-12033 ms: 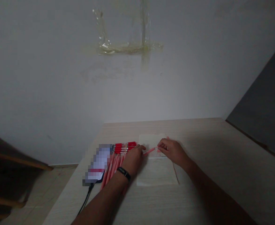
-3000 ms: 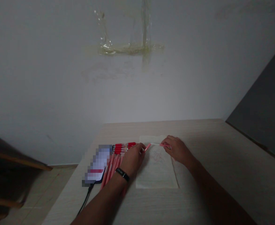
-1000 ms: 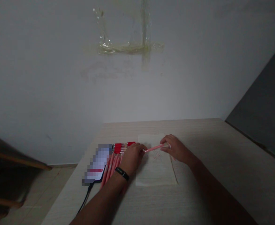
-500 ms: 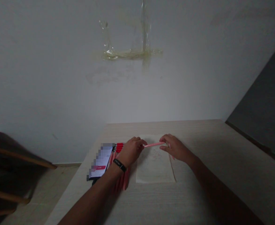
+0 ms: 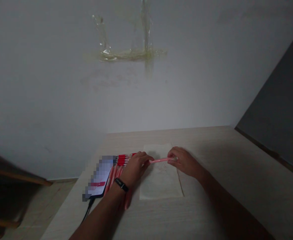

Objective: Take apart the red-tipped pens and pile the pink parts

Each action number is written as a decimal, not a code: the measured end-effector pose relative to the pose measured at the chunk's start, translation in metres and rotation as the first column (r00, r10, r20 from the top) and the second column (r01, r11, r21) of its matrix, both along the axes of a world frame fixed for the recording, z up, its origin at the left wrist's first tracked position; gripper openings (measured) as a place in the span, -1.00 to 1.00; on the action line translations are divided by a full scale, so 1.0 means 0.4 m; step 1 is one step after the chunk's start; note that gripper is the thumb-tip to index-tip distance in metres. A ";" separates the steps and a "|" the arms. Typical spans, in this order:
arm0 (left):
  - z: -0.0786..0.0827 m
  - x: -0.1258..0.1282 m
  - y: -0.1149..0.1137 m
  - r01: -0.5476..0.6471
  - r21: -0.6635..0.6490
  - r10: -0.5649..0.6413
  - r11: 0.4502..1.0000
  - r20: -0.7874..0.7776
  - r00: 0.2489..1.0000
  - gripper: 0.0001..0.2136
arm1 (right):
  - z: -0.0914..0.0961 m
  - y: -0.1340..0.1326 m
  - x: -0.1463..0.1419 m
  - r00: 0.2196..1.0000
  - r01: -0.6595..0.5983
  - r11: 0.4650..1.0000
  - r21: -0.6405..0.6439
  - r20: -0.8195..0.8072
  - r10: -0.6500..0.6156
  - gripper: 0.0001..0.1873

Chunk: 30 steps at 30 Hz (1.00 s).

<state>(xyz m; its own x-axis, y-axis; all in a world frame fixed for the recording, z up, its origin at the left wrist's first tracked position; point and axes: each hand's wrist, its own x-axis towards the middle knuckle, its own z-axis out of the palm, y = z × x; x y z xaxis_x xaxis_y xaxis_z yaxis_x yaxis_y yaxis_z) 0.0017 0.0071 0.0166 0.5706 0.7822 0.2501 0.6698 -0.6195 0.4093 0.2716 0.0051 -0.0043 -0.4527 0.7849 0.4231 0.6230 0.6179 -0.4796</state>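
Note:
A slim pink pen (image 5: 159,160) lies level between my two hands, over a pale sheet of paper (image 5: 158,188) with faint markings. Its left end is pinched in the fingers of my left hand (image 5: 138,166), which wears a black band at the wrist. At the other end, the fingertips and thumb of my right hand (image 5: 183,161) are closed on it. Beside and partly under my left forearm lie several pink pens (image 5: 113,173), with red pieces (image 5: 121,160) and thin metallic tips behind them. My left hand and arm hide part of this group.
Left of the pens lies a phone (image 5: 100,176) with a lit, partly blurred screen and a black cable (image 5: 88,210). The pale wooden table (image 5: 201,206) meets a wall with peeling tape (image 5: 126,56). Dark furniture with wooden bars (image 5: 16,175) stands at the left.
My right thumb and fingers have closed more tightly around the pen's right end. Both hands still hold it level. The camera view has shifted slightly.

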 end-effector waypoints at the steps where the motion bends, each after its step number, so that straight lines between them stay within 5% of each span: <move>1: -0.001 -0.002 -0.001 0.001 -0.009 -0.001 1.000 0.009 1.000 -0.79 | 0.004 -0.001 0.000 1.000 -0.008 1.000 0.012 0.003 0.007 -0.84; 12: -0.005 -0.005 -0.012 0.028 -0.026 -0.025 0.999 0.098 0.995 -0.80 | -0.020 0.005 -0.006 0.997 -0.065 0.997 0.037 0.030 0.064 -0.59; 18: -0.007 -0.004 -0.016 0.018 0.021 -0.020 1.000 0.084 0.996 -0.81 | -0.031 -0.001 -0.020 0.997 -0.025 0.996 -0.087 -0.074 0.018 -0.44; 25: -0.008 -0.006 -0.017 -0.021 0.004 0.021 1.000 0.080 0.997 -0.80 | -0.012 -0.001 -0.020 0.993 0.043 0.998 -0.037 -0.104 -0.047 -0.70; 30: 0.001 -0.001 -0.023 0.004 0.011 -0.004 1.000 0.042 0.999 -0.79 | -0.024 0.003 -0.018 0.997 0.002 1.000 -0.021 -0.071 -0.003 -0.68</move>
<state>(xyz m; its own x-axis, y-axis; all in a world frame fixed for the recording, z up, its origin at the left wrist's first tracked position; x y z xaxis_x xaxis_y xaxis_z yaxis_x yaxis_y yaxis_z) 0.0014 -0.0022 0.0171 0.5626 0.7771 0.2823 0.6498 -0.6267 0.4301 0.2642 0.0062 -0.0140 -0.4200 0.7948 0.4380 0.5883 0.6060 -0.5355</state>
